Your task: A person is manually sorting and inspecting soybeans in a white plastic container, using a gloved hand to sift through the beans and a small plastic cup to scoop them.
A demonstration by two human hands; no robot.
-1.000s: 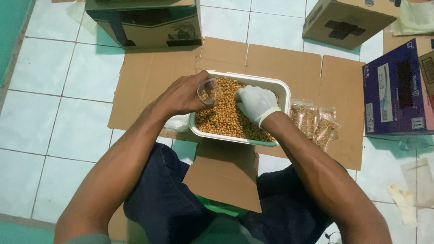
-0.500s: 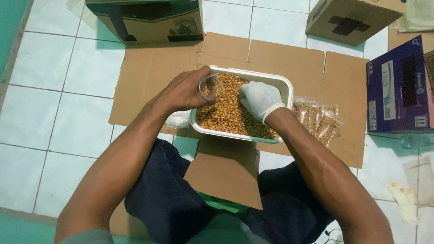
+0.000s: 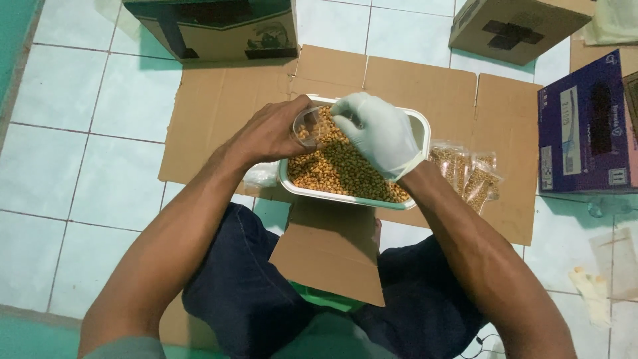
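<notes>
the person sits on the floor over a flattened sheet of cardboard [image 3: 212, 113], knees apart, arms reaching forward. the left hand [image 3: 269, 131] is bare and curled around a small clear plastic cup [image 3: 307, 126], holding it tilted at the near left edge of a white rectangular tub [image 3: 421, 126]. a few golden kernels show inside the cup. the right hand [image 3: 379, 133] wears a pale glove and sits just beside the cup's mouth, fingers bent and bunched toward it; whether it pinches any kernels i cannot tell, since the fingertips are turned away. the two hands are close together, almost touching over the tub's left end.

the tub rests on the cardboard right in front of the person and is heaped with roasted corn kernels [image 3: 339, 169], golden brown. beside the tub on its right lie several small clear packets [image 3: 465, 173] already filled with the same kernels, overlapping one another. a crumpled bit of clear plastic [image 3: 262, 175] lies against the tub's left side, under the left wrist.

around the sheet stand a brown carton with dark green print [image 3: 219, 26] at the top left, another brown carton [image 3: 518, 26] at the top right, and a purple box [image 3: 585, 123] on the far right.
</notes>
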